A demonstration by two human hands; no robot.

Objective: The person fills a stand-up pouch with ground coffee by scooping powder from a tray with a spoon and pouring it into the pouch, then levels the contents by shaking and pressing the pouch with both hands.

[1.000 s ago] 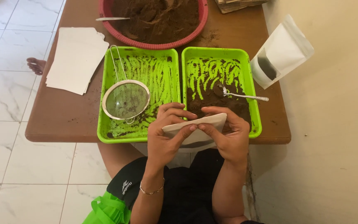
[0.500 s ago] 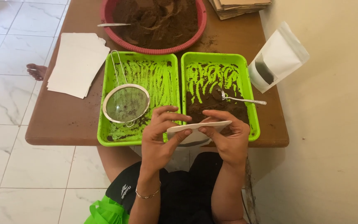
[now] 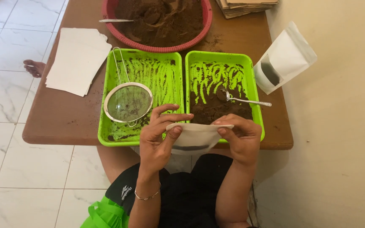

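The white pouch (image 3: 195,137), smooth and flat with a dark window, sits just off the counter (image 3: 64,118) edge, pinched at its top rim between the left hand (image 3: 159,137) and right hand (image 3: 241,137); whether it holds powder cannot be told. Beyond it, the right green tray (image 3: 256,105) holds a grainy brown heap and a metal spoon (image 3: 246,100). The left tray (image 3: 106,126) is scraped nearly bare under a wire-mesh sieve (image 3: 128,102).
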